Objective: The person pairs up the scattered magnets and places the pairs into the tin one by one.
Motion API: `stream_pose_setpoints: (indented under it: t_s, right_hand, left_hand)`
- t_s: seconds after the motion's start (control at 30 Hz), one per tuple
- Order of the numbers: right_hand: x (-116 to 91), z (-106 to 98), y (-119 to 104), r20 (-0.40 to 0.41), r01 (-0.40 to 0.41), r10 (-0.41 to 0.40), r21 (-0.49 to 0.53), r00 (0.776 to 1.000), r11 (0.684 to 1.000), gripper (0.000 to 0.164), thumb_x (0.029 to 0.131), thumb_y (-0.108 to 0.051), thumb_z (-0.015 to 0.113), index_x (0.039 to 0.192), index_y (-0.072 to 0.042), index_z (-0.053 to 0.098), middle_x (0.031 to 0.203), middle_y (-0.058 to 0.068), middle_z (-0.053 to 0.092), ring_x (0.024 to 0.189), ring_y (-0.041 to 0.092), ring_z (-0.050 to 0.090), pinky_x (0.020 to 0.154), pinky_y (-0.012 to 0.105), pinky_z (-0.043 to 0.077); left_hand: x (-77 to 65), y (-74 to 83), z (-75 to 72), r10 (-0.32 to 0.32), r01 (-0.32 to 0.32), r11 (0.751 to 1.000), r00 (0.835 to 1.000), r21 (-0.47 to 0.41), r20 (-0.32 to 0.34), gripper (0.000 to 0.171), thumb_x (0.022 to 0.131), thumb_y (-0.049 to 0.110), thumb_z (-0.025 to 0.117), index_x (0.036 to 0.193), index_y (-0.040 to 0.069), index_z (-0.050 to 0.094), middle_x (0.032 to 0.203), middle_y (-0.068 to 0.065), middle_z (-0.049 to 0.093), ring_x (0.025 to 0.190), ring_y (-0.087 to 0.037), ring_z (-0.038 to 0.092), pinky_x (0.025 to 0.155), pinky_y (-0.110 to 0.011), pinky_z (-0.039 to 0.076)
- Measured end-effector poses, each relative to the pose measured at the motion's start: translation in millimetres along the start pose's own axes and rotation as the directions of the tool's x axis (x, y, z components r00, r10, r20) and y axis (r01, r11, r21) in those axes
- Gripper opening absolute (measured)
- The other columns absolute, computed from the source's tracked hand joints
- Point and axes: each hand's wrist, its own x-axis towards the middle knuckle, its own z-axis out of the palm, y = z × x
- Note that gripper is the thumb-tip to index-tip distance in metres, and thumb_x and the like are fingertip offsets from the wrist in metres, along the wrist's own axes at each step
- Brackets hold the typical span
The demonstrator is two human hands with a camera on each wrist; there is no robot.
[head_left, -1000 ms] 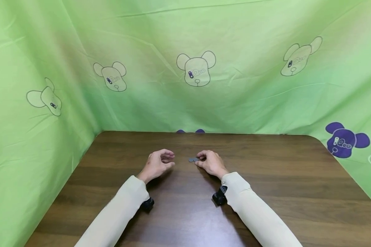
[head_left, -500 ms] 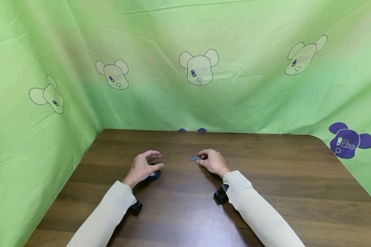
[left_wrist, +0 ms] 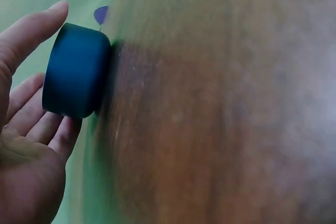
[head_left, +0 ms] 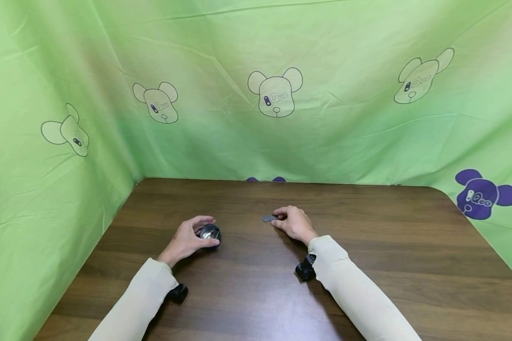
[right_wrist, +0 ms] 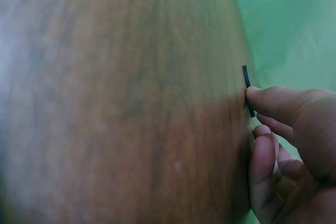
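My left hand [head_left: 187, 240] is around a squat round object [head_left: 210, 233] with a dark blue side wall and a shiny, silvery top. In the left wrist view, the thumb [left_wrist: 37, 30] stands a little apart from the round object [left_wrist: 76, 72], and the fingers reach along its far side. My right hand [head_left: 295, 224] pinches a small, thin, flat grey piece [head_left: 267, 218] with a rounded end, low over the wooden table. The right wrist view gives this flat piece [right_wrist: 246, 74] edge-on as a dark strip at the thumb and fingertips; its covered part is hidden.
The brown wooden table [head_left: 247, 284] extends around both hands. Behind it and along its sides hangs a green cloth [head_left: 222, 142] printed with bear heads. A black wrist camera [head_left: 306, 268] sits under the right cuff, another camera [head_left: 178, 293] under the left.
My left hand has drawn left, away from the grey piece, uncovering the round object, then lowered around it. The right hand keeps its hold in about the same place.
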Motion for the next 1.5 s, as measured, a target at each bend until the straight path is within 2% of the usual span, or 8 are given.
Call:
stream_pose_setpoints:
  t_s: [0.2,0.53,0.8,0.97,1.2,1.3,1.37,1.5]
  right_hand:
    - [0,-1,1,-0.001,0.009,-0.009,-0.001,1.0,1.0,0.03,0.088,-0.02,0.076,0.115,-0.008,0.075,0.099,0.004,0.074,0.097,0.024,0.067,0.085,0.043,0.052]
    - [0,0,2,0.006,0.005,-0.005,-0.009,1.0,1.0,0.029,0.089,-0.02,0.076,0.115,-0.008,0.075,0.1,0.006,0.073,0.098,0.025,0.067,0.085,0.044,0.052]
    - [-1,0,0,0.005,0.002,-0.002,-0.004,1.0,1.0,0.024,0.089,-0.02,0.075,0.11,-0.009,0.077,0.099,0.006,0.073,0.096,0.026,0.067,0.083,0.043,0.053]
    - [-1,1,-2,0.005,-0.039,0.039,0.021,0.999,0.999,0.019,0.089,-0.021,0.076,0.104,-0.009,0.075,0.096,0.003,0.072,0.092,0.023,0.066,0.082,0.042,0.052]
    - [-1,4,-5,-0.026,-0.085,0.088,0.112,0.996,0.99,0.013,0.085,-0.015,0.077,0.094,-0.007,0.071,0.087,0.002,0.072,0.079,0.016,0.064,0.078,0.036,0.05]
    - [-1,5,-7,-0.017,-0.114,0.119,0.168,0.993,0.979,0.012,0.086,-0.013,0.074,0.096,-0.006,0.071,0.084,0.002,0.072,0.066,0.013,0.063,0.067,0.03,0.052]
    - [-1,6,-8,-0.001,-0.134,0.138,0.229,0.99,0.964,0.013,0.088,-0.01,0.072,0.098,-0.003,0.071,0.082,0.002,0.071,0.058,0.011,0.06,0.058,0.028,0.053]
    - [0,6,-10,0.049,-0.184,0.179,0.391,0.983,0.902,0.015,0.091,-0.003,0.069,0.103,0.005,0.071,0.074,0.006,0.069,0.051,0.01,0.058,0.047,0.024,0.053]
  left_hand:
    - [-5.5,-5.1,-1.8,0.006,-0.006,1.0,1.0,0.003,0.002,0.065,0.076,0.007,0.087,0.132,-0.008,0.057,0.128,-0.02,0.063,0.123,-0.037,0.057,0.106,-0.049,0.043]
    - [-10.3,-14.8,1.1,0.013,-0.014,0.999,0.999,-0.033,-0.044,0.062,0.075,0.004,0.087,0.129,-0.006,0.06,0.129,-0.021,0.063,0.126,-0.035,0.055,0.109,-0.048,0.039]
    - [-12.8,-17.6,2.2,0.002,-0.006,0.998,0.998,-0.066,-0.06,0.063,0.074,0.003,0.087,0.131,-0.004,0.059,0.131,-0.02,0.062,0.126,-0.033,0.055,0.109,-0.043,0.04]
    - [-14.0,-17.6,3.7,-0.007,0.002,0.998,0.997,-0.07,-0.075,0.063,0.074,0.004,0.088,0.13,-0.002,0.06,0.129,-0.018,0.064,0.125,-0.031,0.057,0.108,-0.041,0.042]
    - [-14.2,-17.3,5.1,0.002,-0.008,0.997,0.997,-0.073,-0.082,0.062,0.074,0.005,0.088,0.13,-0.001,0.061,0.129,-0.019,0.064,0.124,-0.031,0.057,0.108,-0.046,0.041]
    - [-14.0,-18.3,5.4,0.001,-0.007,0.998,0.996,-0.065,-0.088,0.062,0.074,0.006,0.088,0.129,0.0,0.062,0.128,-0.018,0.064,0.123,-0.031,0.057,0.108,-0.046,0.042]
    - [-13.8,-19.1,5.4,-0.003,-0.002,0.998,0.996,-0.056,-0.09,0.062,0.074,0.006,0.089,0.129,0.0,0.062,0.127,-0.017,0.065,0.123,-0.03,0.057,0.108,-0.044,0.042]
    - [-13.1,-20.1,4.9,-0.011,0.007,0.999,0.996,-0.037,-0.091,0.062,0.074,0.007,0.089,0.129,0.001,0.062,0.127,-0.015,0.065,0.123,-0.029,0.058,0.107,-0.04,0.043]
